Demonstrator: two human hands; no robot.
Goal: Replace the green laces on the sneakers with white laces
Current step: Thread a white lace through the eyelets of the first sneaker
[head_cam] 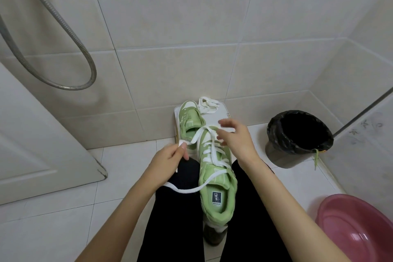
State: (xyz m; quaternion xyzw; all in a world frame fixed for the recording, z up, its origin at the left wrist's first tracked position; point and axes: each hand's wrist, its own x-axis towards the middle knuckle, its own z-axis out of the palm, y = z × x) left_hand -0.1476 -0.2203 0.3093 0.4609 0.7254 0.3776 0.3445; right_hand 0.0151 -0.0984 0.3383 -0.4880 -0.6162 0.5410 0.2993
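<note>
Between our knees (187, 172), the near sneaker (217, 189) looks mostly threaded with white lace (212, 155), which our left hand (170, 155) and right hand (234, 136) pinch; the far sneaker (189, 121) sits unlaced.

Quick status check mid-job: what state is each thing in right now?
Near sneaker: partly threaded with white lace.
Far sneaker: no lace visible.
Spare lace: bundled, unused.
Bin: open, black-lined.
Green lace: hanging over bin rim.
Pink basin: visible part empty.
Left hand: pinching white lace.
Right hand: gripping white lace at toe end.
</note>
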